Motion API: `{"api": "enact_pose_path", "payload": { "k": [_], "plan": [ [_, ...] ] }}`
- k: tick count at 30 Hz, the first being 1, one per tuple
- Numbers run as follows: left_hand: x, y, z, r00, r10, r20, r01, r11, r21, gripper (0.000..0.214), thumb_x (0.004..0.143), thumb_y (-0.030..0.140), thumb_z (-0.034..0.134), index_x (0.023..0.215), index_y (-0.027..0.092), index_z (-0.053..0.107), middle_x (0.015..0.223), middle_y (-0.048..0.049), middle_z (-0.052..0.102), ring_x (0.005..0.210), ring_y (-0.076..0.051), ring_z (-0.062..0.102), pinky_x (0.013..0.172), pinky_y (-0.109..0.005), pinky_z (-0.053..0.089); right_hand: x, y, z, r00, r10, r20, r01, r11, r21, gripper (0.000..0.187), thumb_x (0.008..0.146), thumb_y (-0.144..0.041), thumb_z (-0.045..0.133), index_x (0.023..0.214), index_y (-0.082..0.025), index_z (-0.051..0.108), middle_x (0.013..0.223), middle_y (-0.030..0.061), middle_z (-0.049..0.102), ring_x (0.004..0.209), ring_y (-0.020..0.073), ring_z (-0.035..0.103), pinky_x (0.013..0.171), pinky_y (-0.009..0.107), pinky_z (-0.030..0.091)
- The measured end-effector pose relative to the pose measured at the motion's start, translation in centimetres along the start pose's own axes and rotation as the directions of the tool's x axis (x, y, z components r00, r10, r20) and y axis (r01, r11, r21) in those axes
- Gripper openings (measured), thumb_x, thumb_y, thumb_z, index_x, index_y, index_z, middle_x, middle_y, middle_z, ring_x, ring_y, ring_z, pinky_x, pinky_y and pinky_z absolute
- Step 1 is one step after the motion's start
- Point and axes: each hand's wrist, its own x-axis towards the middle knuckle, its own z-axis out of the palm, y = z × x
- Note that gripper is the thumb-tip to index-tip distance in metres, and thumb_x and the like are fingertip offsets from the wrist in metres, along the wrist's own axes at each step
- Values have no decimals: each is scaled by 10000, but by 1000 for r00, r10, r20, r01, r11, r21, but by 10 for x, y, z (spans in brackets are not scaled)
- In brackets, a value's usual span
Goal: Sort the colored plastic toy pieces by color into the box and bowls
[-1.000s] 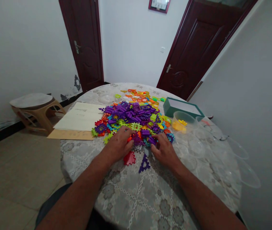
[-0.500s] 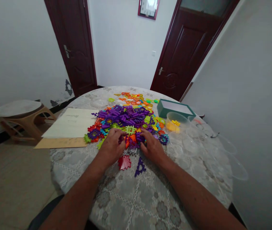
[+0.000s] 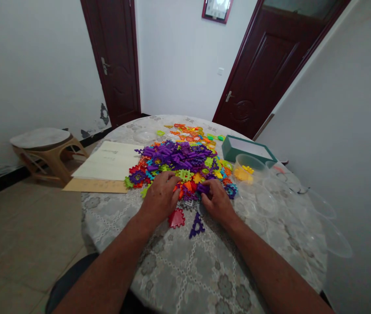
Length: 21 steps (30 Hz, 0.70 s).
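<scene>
Left hand point(image 3: 161, 196) and right hand point(image 3: 217, 203) arch over the near edge of the interlocking plastic pieces point(image 3: 179, 159), fingers bent onto them, grip unclear.

Left hand point(image 3: 161, 196) and right hand point(image 3: 217, 203) cover front of plastic pile point(image 3: 179, 163); pieces under palms hidden, cannot tell whether either hand grips one. Lower layers of pile buried under purple pieces. Far pieces too small to make out shapes. Yellow bits in clear bowl point(image 3: 250, 168) dimmed by bowl wall. Wall frame point(image 3: 217, 8) cut off by top edge, contents unreadable. Marks on paper sheet point(image 3: 107, 161) too small to read.
</scene>
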Motion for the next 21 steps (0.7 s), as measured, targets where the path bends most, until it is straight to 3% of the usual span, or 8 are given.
{"api": "enact_pose_path", "payload": {
  "k": [8,11,14,17,19,21],
  "plan": [
    [-3,5,5,996,50,74,-41,993,-110,252,989,163,567,1218,163,671,1187,-129,720,1167,-276,654,1068,-474,531,-4,-6,-2,999,42,31,-43,998,34,249,852,-163,616,1095,-219,621,1052,67,608,997,250,609,902,400,523],
    [-4,7,4,992,32,120,-7,980,-200,307,975,184,593,1274,179,660,1234,-119,730,1187,-266,667,1078,-467,530,-5,-5,-3,993,117,6,-116,983,145,226,862,-207,642,1087,-228,623,1051,58,639,984,241,633,876,387,535],
    [-3,12,-1,984,-11,176,63,955,-289,375,944,200,633,1318,210,659,1294,-108,733,1219,-264,676,1099,-462,517,-6,-2,-3,967,249,48,-246,874,420,270,876,-287,687,1122,-256,580,1040,35,683,855,205,663,739,327,555],
    [-1,16,-2,962,-71,263,178,896,-407,405,930,254,669,1335,228,665,1294,-97,750,1150,-253,718,1057,-433,539,-8,-7,-1,937,327,118,-328,716,616,334,872,-346,726,1134,-275,532,985,6,695,637,149,602,535,250,481],
    [-1,18,-1,941,-94,324,257,822,-508,441,936,337,687,1362,226,653,1241,-93,774,1065,-243,745,985,-406,571,-11,-16,3,939,316,136,-322,668,671,352,865,-343,755,1131,-279,533,960,-1,699,636,148,615,538,247,491],
    [-2,20,0,933,-83,350,280,777,-563,446,936,372,689,1362,240,658,1206,-80,785,1042,-241,747,947,-388,579,-15,-30,7,955,257,148,-284,649,706,339,878,-334,765,1138,-280,554,981,10,711,771,180,691,654,280,563]
  ]
}}
